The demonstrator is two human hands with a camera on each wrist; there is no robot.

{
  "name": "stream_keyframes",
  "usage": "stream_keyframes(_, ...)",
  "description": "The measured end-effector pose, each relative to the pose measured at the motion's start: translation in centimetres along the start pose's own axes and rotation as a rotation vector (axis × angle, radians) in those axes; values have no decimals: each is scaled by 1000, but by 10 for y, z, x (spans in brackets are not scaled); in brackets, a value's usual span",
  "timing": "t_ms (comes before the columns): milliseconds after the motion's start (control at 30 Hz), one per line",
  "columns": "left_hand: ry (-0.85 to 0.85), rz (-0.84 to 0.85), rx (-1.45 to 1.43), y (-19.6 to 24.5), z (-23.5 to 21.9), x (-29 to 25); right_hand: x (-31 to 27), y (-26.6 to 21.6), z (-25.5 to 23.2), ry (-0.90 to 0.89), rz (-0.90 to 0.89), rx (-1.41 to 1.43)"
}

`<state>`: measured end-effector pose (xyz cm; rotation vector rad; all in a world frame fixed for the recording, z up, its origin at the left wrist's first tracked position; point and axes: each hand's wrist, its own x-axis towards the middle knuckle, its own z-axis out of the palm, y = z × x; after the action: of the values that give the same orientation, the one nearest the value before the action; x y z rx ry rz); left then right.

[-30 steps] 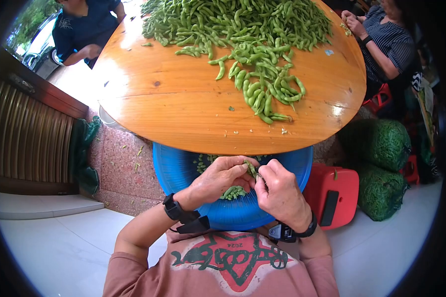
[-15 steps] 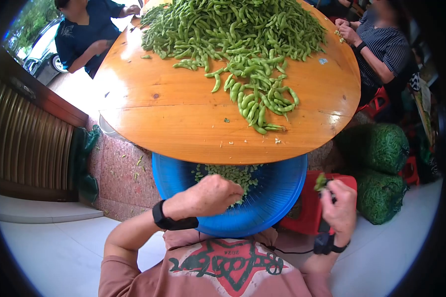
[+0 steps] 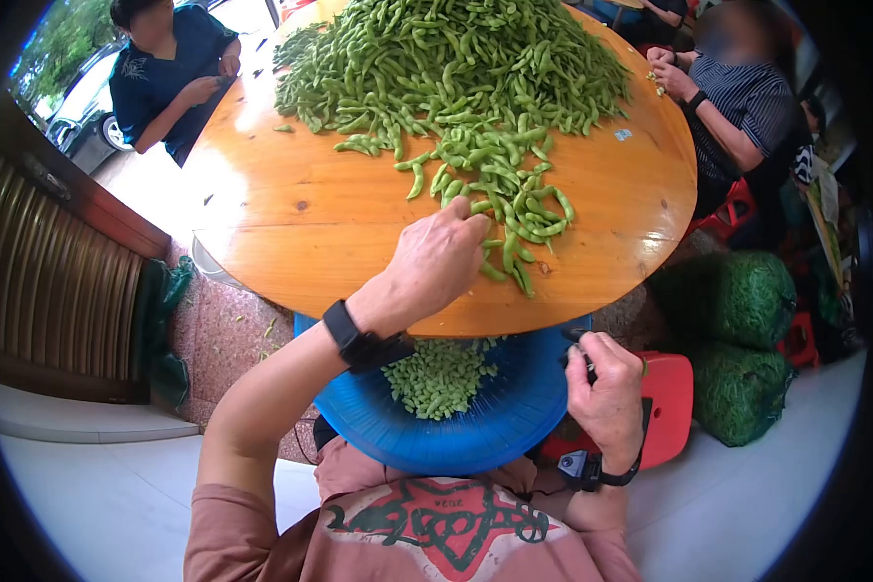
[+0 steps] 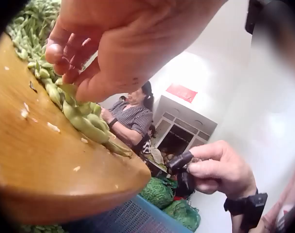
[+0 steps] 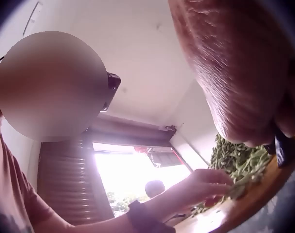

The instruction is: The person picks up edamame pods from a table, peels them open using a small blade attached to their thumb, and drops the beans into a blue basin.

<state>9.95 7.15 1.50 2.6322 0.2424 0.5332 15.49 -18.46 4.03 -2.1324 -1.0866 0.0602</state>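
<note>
My left hand [image 3: 432, 257] reaches over the round wooden table [image 3: 310, 252], at the near end of a trail of green soybean pods [image 3: 536, 218]. In the left wrist view, its thumb and curled fingers pinch a soybean pod [image 4: 67, 90] among others at the trail. My right hand [image 3: 606, 388] is raised beside the right rim of a blue basin [image 3: 359, 417], fingers loosely bent, no pod in it. Black covers [image 4: 180, 160] sit on its fingertips. Shelled green beans [image 3: 441, 378] lie in the basin, partly under the table edge.
A big heap of pods [image 3: 456, 58] covers the table's far side. Right of the basin stands a red stool [image 3: 669, 407], with stuffed green net sacks [image 3: 737, 388] beyond. One person [image 3: 170, 87] is at the table's far left, another [image 3: 747, 107] at the right.
My left hand has gone from over the basin forward to the pods on the table. My right hand let go of green shells over the stool and has come back toward the basin.
</note>
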Motion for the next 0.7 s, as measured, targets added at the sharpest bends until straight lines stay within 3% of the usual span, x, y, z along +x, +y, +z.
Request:
stream_keyframes(100,104,37,75,12,-17,-26,3,-4,11,-83,-1,151)
stream_keyframes(167,155,13,-5,22,-24,-44,8,-10,24,-105,102,293)
stream_keyframes(200,153,15,-6,24,-23,-54,9,-10,35,-152,253,463)
stream_keyframes(233,47,-82,-221,25,-22,-64,11,-13,41,-238,438,733)
stream_keyframes(267,-60,-181,-435,27,-20,-72,13,-14,49,-268,474,936)
stream_keyframes(300,-60,-183,-435,29,-19,-80,13,-14,56,-301,508,1140)
stream_keyframes(400,-105,-314,-760,33,-11,-99,14,-19,64,-318,559,1339)
stream_keyframes(533,-48,-303,-708,36,-6,-107,11,-19,66,-350,581,1301)
stream_keyframes(600,106,-91,-568,36,0,-107,9,-18,68,-325,577,1244)
stream_keyframes(700,99,-47,-536,38,-2,-108,9,-16,68,-332,521,1202)
